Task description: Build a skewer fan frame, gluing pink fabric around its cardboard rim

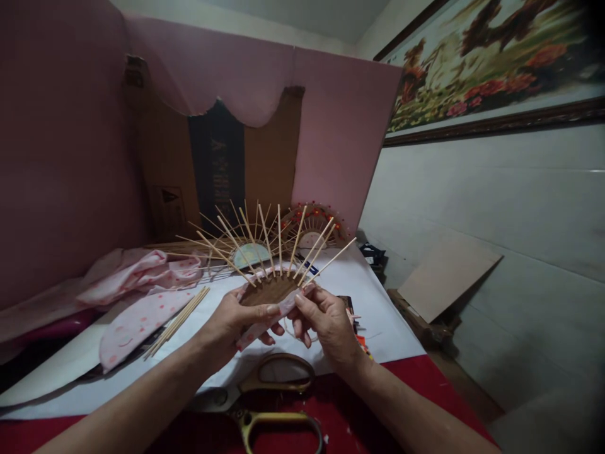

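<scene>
Between my hands is a brown cardboard half-disc (269,291) with several thin wooden sticks (280,236) fanning up from its curved edge. Pale pink dotted fabric (289,302) wraps its lower edge and shows behind the rim. My left hand (236,318) grips the half-disc at its left side, thumb lying across the front. At the right corner, my right hand (326,315) pinches the fabric edge between thumb and fingers. A pale cord loops below the piece. Large scissors (278,419) with yellowish handles lie just below my hands.
On the white sheet (392,321) lie loose sticks (179,321), a dotted fabric piece (137,325) and crumpled pink cloth (142,277). Behind stand a stick fan with a pale green base (250,254) and a decorated fan (314,221). A pink-covered cardboard screen (340,139) rises at the back.
</scene>
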Demonstrator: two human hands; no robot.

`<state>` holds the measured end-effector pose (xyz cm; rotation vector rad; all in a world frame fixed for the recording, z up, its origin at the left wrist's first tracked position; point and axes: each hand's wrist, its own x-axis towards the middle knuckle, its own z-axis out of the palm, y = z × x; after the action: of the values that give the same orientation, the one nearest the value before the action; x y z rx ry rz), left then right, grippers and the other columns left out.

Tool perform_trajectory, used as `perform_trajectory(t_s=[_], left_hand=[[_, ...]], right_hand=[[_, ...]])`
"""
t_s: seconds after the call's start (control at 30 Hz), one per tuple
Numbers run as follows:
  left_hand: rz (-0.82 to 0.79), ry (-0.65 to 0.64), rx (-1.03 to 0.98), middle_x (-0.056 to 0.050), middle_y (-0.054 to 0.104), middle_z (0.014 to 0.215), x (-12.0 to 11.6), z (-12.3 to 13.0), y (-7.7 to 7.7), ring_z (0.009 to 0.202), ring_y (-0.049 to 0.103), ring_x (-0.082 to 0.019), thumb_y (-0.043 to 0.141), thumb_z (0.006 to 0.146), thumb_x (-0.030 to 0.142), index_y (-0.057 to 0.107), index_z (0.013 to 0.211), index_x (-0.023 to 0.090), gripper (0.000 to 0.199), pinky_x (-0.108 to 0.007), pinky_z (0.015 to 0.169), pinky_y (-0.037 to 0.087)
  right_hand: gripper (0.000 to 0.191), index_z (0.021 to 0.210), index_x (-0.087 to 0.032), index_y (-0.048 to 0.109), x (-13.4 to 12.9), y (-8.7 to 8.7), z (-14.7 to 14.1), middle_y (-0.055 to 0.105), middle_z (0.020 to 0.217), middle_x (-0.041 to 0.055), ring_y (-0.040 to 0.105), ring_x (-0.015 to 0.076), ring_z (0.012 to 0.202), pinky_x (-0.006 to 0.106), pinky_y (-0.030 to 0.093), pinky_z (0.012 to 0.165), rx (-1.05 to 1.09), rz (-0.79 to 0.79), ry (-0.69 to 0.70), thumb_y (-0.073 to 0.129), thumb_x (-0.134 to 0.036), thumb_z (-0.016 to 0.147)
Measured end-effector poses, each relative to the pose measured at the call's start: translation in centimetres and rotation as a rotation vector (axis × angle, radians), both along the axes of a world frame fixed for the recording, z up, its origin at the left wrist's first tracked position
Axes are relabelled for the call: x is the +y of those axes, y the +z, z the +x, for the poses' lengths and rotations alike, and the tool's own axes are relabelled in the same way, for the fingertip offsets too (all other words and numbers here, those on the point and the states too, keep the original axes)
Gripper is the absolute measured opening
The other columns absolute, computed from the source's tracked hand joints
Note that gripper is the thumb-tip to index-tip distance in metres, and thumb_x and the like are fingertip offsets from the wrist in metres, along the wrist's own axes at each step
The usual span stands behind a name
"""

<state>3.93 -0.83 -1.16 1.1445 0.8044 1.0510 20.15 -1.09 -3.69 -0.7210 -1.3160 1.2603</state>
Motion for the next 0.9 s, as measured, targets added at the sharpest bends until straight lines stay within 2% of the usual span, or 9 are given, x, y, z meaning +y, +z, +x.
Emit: perform_trajectory(t_s=[0.2, 0.6, 0.9], left_hand=[[0.023, 0.026, 0.018, -0.006, 0.070, 0.069, -0.3, 0.3, 0.0, 0.053, 0.063, -0.016, 0.075, 0.063, 0.021, 0.067, 0.094, 0.016, 0.033, -0.022, 0.043, 0.048], [0.042, -0.038, -0.021, -0.006, 0.069, 0.071, -0.3, 0.4, -1.0, 0.053, 0.064, -0.016, 0.074, 0.066, 0.023, 0.066, 0.091, 0.011, 0.029, -0.022, 0.043, 0.050], [0.056, 0.021, -0.020, -0.007, 0.069, 0.069, -0.3, 0.3, -0.4, 0.052, 0.064, -0.016, 0.073, 0.067, 0.019, 0.063, 0.099, 0.011, 0.034, -0.022, 0.043, 0.049]], right_hand=[[0.028, 0.073, -0.015, 0.054, -0.2, 0.0, -0.2, 0.055, 0.054, -0.0035, 0.046, 0.0064, 0.038, 0.016, 0.034, 0.031, 0.024, -0.034, -0.036, 0.067, -0.040, 0.074], [0.029, 0.067, -0.016, 0.050, -0.4, -0.2, -0.3, 0.049, 0.049, -0.0064, 0.037, 0.0035, 0.032, 0.016, 0.027, 0.029, -0.036, -0.043, -0.035, 0.068, -0.039, 0.073], [0.026, 0.072, -0.015, 0.055, -0.4, -0.2, 0.0, 0.049, 0.051, -0.0059, 0.041, 0.0052, 0.037, 0.017, 0.031, 0.031, -0.046, -0.032, -0.018, 0.068, -0.037, 0.074]])
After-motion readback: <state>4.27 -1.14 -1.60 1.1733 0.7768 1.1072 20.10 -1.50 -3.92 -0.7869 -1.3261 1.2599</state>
